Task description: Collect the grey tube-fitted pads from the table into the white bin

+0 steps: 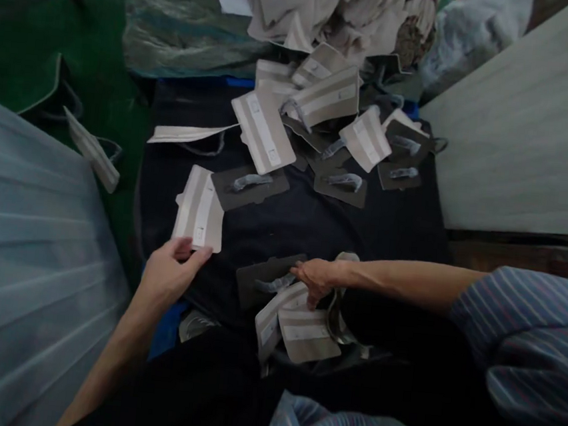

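Observation:
My left hand [170,272] pinches the lower edge of a bent beige panel [199,208] with a pale stripe down its middle. At the front, my right hand [315,276] reaches over the right end of a dark grey panel [252,280], which has a plastic-wrapped handle [277,284]. Its fingers are spread, one pointing left at the grey panel and others downward. Just below that hand lie two beige panels, a tilted one [268,319] and a flatter one [309,336]. Another grey panel with a wrapped handle [251,182] lies beside the left-hand panel.
Several beige and grey panels lie loosely piled at the back of the dark cloth surface [272,228]. Behind stand a plastic-wrapped bundle [191,30] and heaped pale fabric [328,10]. A white panel wall [523,129] bounds the right; pale sheeting [34,249] bounds the left.

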Demonstrator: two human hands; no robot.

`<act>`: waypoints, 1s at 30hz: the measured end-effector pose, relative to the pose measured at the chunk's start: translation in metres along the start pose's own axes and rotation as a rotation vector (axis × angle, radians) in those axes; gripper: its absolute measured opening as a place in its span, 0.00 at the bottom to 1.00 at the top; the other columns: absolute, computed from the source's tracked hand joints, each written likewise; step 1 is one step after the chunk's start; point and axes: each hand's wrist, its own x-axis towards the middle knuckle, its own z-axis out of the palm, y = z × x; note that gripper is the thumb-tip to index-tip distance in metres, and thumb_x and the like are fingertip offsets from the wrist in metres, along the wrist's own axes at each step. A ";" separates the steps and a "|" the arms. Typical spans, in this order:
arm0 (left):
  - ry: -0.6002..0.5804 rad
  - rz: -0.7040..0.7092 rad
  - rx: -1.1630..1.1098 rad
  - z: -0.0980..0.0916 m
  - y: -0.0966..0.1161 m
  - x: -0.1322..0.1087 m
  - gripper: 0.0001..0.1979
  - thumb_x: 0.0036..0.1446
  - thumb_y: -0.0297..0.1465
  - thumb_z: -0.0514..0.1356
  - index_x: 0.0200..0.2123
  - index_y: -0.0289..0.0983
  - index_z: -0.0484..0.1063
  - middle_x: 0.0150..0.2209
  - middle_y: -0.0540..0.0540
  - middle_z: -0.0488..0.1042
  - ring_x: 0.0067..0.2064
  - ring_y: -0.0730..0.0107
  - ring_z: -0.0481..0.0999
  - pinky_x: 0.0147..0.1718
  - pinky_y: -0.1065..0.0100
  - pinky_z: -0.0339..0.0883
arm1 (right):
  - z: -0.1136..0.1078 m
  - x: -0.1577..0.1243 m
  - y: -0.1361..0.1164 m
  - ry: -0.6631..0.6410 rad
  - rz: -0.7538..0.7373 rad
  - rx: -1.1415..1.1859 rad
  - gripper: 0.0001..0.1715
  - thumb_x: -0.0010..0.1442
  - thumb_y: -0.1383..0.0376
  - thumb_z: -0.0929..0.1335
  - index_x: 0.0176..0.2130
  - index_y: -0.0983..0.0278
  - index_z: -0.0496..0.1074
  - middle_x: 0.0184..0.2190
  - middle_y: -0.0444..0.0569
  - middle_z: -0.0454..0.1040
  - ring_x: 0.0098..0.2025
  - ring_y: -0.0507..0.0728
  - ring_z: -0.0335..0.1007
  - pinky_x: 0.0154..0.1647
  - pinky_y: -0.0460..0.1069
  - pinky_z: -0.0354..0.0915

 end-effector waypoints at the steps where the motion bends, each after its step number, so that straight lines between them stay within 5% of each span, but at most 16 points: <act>1: 0.105 0.030 0.126 0.012 -0.002 0.017 0.31 0.49 0.47 0.63 0.51 0.32 0.72 0.51 0.34 0.76 0.54 0.45 0.75 0.59 0.45 0.66 | 0.017 -0.009 0.012 -0.089 -0.062 -0.070 0.58 0.26 0.66 0.83 0.58 0.67 0.70 0.56 0.63 0.71 0.56 0.71 0.68 0.55 0.59 0.64; 4: 0.384 0.129 0.331 0.032 -0.003 0.050 0.30 0.52 0.42 0.61 0.53 0.29 0.70 0.55 0.31 0.70 0.61 0.42 0.68 0.63 0.46 0.61 | 0.061 -0.024 0.029 -0.034 -0.177 -0.117 0.76 0.35 0.59 0.82 0.71 0.64 0.44 0.71 0.67 0.47 0.70 0.75 0.45 0.67 0.68 0.49; 7: 0.540 0.255 0.307 0.030 -0.002 0.058 0.30 0.54 0.39 0.61 0.56 0.27 0.64 0.57 0.33 0.67 0.63 0.47 0.64 0.64 0.50 0.59 | 0.095 -0.020 0.030 0.037 -0.189 -0.134 0.77 0.39 0.57 0.80 0.72 0.68 0.37 0.71 0.69 0.43 0.72 0.74 0.38 0.70 0.68 0.38; 11: 0.582 0.331 0.248 0.020 -0.012 0.061 0.34 0.55 0.37 0.61 0.60 0.24 0.56 0.61 0.33 0.60 0.66 0.45 0.58 0.67 0.51 0.53 | 0.119 -0.002 0.024 0.130 -0.179 -0.199 0.73 0.42 0.57 0.80 0.71 0.71 0.41 0.67 0.72 0.51 0.69 0.76 0.45 0.70 0.68 0.38; 16: 0.628 0.168 -0.019 0.031 -0.033 0.069 0.39 0.51 0.37 0.65 0.61 0.31 0.53 0.61 0.37 0.62 0.63 0.48 0.62 0.65 0.48 0.56 | 0.130 0.007 0.023 0.074 -0.196 -0.103 0.56 0.50 0.59 0.75 0.68 0.73 0.51 0.55 0.65 0.67 0.56 0.69 0.62 0.60 0.62 0.56; 18: 0.654 -0.009 -0.215 0.041 -0.039 0.073 0.39 0.42 0.34 0.69 0.57 0.32 0.59 0.53 0.40 0.70 0.54 0.54 0.72 0.59 0.50 0.67 | 0.131 0.008 0.022 0.002 -0.177 -0.040 0.44 0.52 0.61 0.72 0.63 0.72 0.60 0.52 0.63 0.69 0.54 0.67 0.64 0.57 0.60 0.59; 21: 0.422 -0.211 -0.556 0.053 -0.047 0.073 0.30 0.35 0.33 0.69 0.45 0.33 0.70 0.39 0.45 0.75 0.39 0.61 0.77 0.43 0.53 0.77 | 0.129 0.011 0.021 -0.109 -0.164 0.019 0.26 0.54 0.63 0.70 0.51 0.69 0.70 0.45 0.59 0.74 0.47 0.63 0.68 0.52 0.56 0.62; 23: 0.299 -0.220 -0.699 0.057 -0.053 0.070 0.24 0.33 0.32 0.69 0.38 0.34 0.72 0.34 0.47 0.76 0.33 0.65 0.77 0.35 0.57 0.78 | 0.123 0.012 0.019 -0.174 -0.181 0.043 0.19 0.53 0.62 0.70 0.45 0.67 0.72 0.40 0.54 0.75 0.42 0.60 0.69 0.48 0.53 0.63; 30: 0.380 -0.166 -0.816 0.041 -0.044 0.051 0.22 0.30 0.27 0.70 0.35 0.32 0.76 0.32 0.48 0.79 0.32 0.68 0.78 0.40 0.58 0.79 | 0.061 0.009 0.015 -0.471 -0.161 0.296 0.10 0.50 0.64 0.70 0.34 0.67 0.76 0.26 0.42 0.72 0.28 0.52 0.67 0.28 0.45 0.60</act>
